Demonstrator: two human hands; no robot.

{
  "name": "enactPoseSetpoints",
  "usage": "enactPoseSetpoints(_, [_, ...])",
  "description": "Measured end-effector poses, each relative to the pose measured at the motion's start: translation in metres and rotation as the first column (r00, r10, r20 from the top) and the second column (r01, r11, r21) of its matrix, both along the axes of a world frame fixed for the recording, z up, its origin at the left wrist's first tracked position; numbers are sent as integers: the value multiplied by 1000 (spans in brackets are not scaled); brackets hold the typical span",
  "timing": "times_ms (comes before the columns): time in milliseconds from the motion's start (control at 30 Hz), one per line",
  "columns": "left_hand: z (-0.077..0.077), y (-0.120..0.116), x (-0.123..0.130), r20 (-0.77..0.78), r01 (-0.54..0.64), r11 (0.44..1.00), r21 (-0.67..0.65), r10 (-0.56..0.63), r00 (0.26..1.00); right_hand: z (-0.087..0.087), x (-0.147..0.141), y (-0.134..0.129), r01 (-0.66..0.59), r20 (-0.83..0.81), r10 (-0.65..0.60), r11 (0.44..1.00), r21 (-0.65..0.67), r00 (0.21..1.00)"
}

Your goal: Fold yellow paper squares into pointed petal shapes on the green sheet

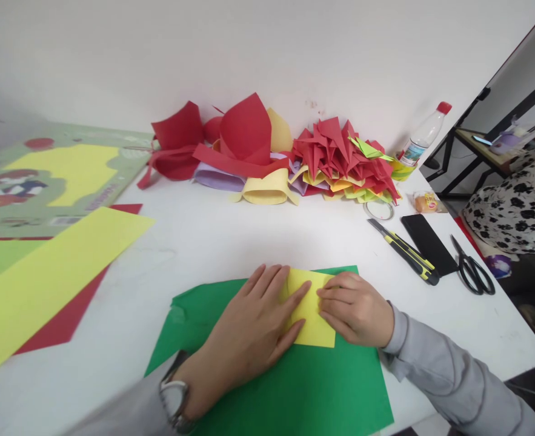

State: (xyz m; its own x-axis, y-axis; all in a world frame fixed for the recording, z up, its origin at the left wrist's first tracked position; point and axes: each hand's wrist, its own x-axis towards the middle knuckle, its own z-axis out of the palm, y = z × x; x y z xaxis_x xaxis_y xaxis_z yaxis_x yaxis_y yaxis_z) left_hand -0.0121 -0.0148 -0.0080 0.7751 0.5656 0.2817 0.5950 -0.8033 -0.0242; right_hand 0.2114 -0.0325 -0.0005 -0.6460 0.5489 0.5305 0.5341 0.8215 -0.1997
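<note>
A small folded piece of yellow paper lies on a green sheet in front of me. My left hand, with a watch at the wrist, lies flat with fingers spread and presses the paper's left part. From the other side, my right hand has its fingers bent and close together on the paper's right edge. The fingertips seem to pinch that edge, though the thumb is mostly hidden. Under the left forearm, part of the green sheet is covered.
Red folded paper spikes and rolled paper shapes line the wall. To the right lie a utility knife, a black phone-like slab, scissors and a bottle. Yellow strips lie left. A person's patterned clothing shows beyond the table.
</note>
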Motion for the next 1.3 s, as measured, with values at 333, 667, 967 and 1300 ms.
enactPoseSetpoints(333, [5, 2, 0, 27, -29, 999, -40, 30, 999, 0, 0, -2, 10, 0, -10, 1000, -4, 1000])
enactPoseSetpoints(667, [3, 8, -3, 1, -41, 999, -10, 41, 999, 0, 0, -2, 9, -1, -8, 1000, 1, 1000])
enactPoseSetpoints(967, [3, 7, -3, 22, -53, 998, -28, 54, 998, -1, 0, -2, 20, 3, -20, 1000, 6, 1000])
enactPoseSetpoints(1300, [-2, 7, -4, 50, -52, 998, -45, 54, 997, -1, 2, 0, -14, 29, 14, 1000, -6, 999])
